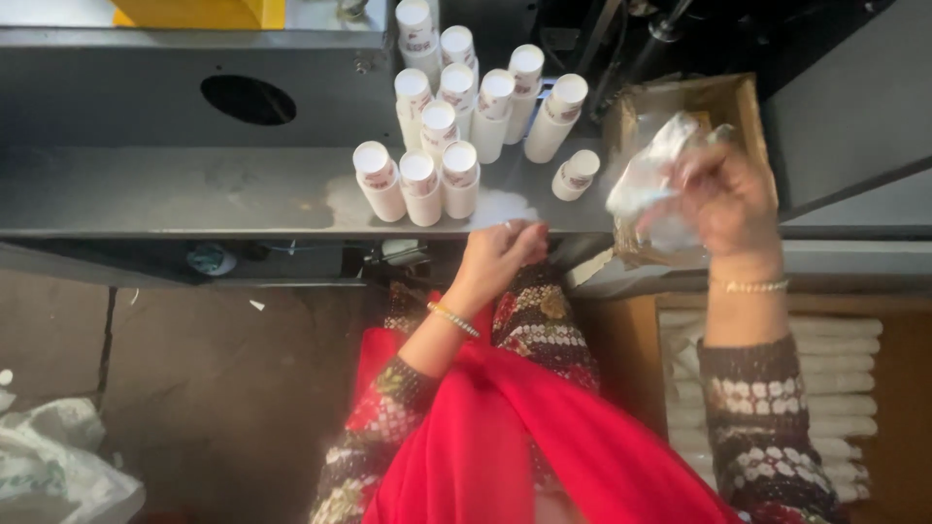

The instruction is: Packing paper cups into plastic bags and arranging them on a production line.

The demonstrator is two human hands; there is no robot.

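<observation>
Red draped cloth (pixel 505 437) and patterned knit sleeves fill the bottom middle, closest to the lens. From there the left hand (pixel 497 254) reaches to the front edge of the grey metal shelf (pixel 194 189), fingers curled together against that lip, gripping nothing that shows. The right hand (pixel 723 199) is raised at the right, fingers clamped on a crumpled clear plastic bag (pixel 646 180), blurred, held over an open brown cardboard box (pixel 738 102). Between the hands stands a cluster of white cylindrical bottles with red-printed labels (pixel 456 116), upright and touching; one smaller bottle (pixel 577 175) leans apart beside the box. Bare shelf stretches leftward, with a dark oval hole (pixel 249 99) behind it. Stacked white rolls (pixel 825 378) lie lower right.
</observation>
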